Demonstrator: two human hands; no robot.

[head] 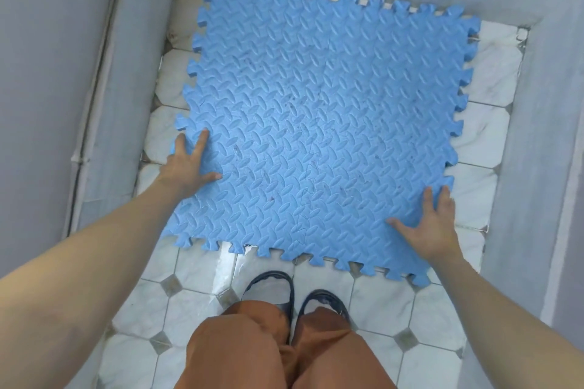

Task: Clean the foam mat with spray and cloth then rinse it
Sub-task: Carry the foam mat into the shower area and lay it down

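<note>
Right, I've both hands flat: left hand (189,161), right hand (429,224) pressing the mat (316,110) onto the floor (379,309) (steadying it, I'd say; nothing gripped).

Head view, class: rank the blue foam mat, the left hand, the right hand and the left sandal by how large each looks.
1. Blue foam mat, by far the largest.
2. Left hand and right hand: they look alike, so no ranking between them.
3. Left sandal, though trousers hide part of it, so unsure.
</note>
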